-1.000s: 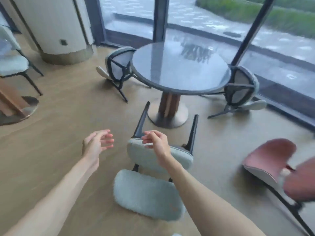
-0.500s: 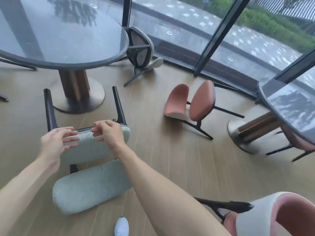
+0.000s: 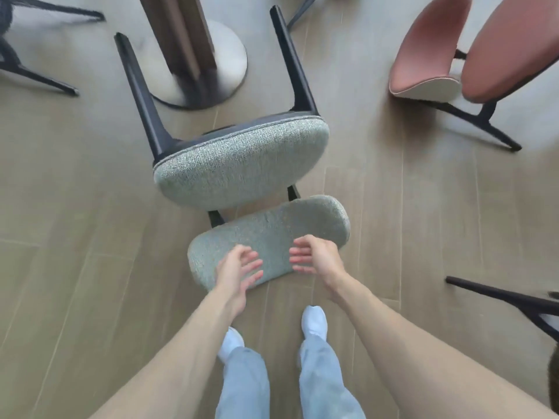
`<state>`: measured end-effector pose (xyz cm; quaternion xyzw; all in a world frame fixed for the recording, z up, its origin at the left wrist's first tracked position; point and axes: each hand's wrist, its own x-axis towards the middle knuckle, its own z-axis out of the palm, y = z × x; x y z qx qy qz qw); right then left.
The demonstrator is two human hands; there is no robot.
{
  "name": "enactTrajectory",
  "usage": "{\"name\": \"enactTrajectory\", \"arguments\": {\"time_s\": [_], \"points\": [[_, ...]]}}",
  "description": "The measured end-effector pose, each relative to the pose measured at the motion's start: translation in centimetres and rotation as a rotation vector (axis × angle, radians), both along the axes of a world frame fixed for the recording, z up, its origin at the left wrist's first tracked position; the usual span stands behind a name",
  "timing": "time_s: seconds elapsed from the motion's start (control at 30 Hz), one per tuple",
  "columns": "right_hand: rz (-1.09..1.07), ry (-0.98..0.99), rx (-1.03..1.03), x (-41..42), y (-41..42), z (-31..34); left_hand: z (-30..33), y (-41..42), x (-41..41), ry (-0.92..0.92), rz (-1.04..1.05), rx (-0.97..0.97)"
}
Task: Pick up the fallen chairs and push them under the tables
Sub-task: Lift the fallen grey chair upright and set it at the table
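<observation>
Reaching down with both hands, I am over the backrest [image 3: 269, 240] of the fallen green chair [image 3: 242, 167], which lies on its back on the floor [image 3: 75, 237], just near the feet, with its two black legs [image 3: 290, 62] pointing far toward the table base [image 3: 208, 65]. The left hand [image 3: 239, 270] and the right hand [image 3: 314, 258] each have the grip apart, fingers spread and loose, holding nothing; whether the fingertips already touch the cloth I cannot tell.

To do this step well, I judge I should move the hands wider, one to each end of the backrest, close the fingers under its lower edge, and then lift and rotate it toward me so the legs come down flat. A grip only in the middle may let the chair twist.

Around it, a pink chair [image 3: 453, 55] lies fallen at the far right, a dark chair [image 3: 18, 49] shows at the far left, and a black chair leg [image 3: 499, 297] comes in at the near right. The table base stands directly beyond the legs, so the push under the table must go straight, and my shoes [image 3: 314, 322] are close to the backrest.
</observation>
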<state>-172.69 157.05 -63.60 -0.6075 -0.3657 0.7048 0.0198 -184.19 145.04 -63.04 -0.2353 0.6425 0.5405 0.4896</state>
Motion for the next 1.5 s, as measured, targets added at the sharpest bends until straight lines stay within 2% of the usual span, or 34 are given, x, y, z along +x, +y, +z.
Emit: {"name": "enactTrajectory", "arguments": {"time_s": [0.27, 0.5, 0.7, 0.8, 0.93, 1.07, 1.17, 1.33, 1.5], "points": [[-0.190, -0.050, -0.177, 2.3, -2.9, -22.6, -23.6, -2.1, 0.3, -0.125, 0.051, -0.150], [-0.300, -0.053, -0.254, 3.8, -3.5, -36.9, -38.4, -2.1, 4.0, -0.202, 0.040, -0.155], [-0.353, -0.051, -0.314, 6.4, -4.1, -46.4, -47.8, -4.0, 7.3, -0.285, 0.071, -0.216], [-0.350, -0.050, -0.262, 7.7, -3.0, -50.7, -51.5, -5.0, 7.2, -0.276, 0.108, -0.257], [-0.249, -0.013, -0.198, 8.2, 0.0, -54.1, -54.5, -5.5, 6.6, -0.242, 0.242, -0.164], [-0.377, 0.128, -0.239, 7.9, 2.1, -55.0, -56.4, -6.1, 6.6, -0.257, 0.441, 0.037], [-0.416, 0.150, -0.258, 8.1, 2.2, -55.0, -56.3, -6.2, 6.2, -0.264, 0.539, 0.082], [-0.390, 0.048, -0.204, 7.4, 2.7, -51.8, -52.9, -5.8, 5.8, -0.265, 0.537, 0.085], [-0.364, -0.046, -0.135, 6.4, 3.2, -44.0, -45.6, -5.0, 5.5, -0.232, 0.502, 0.056]]}}
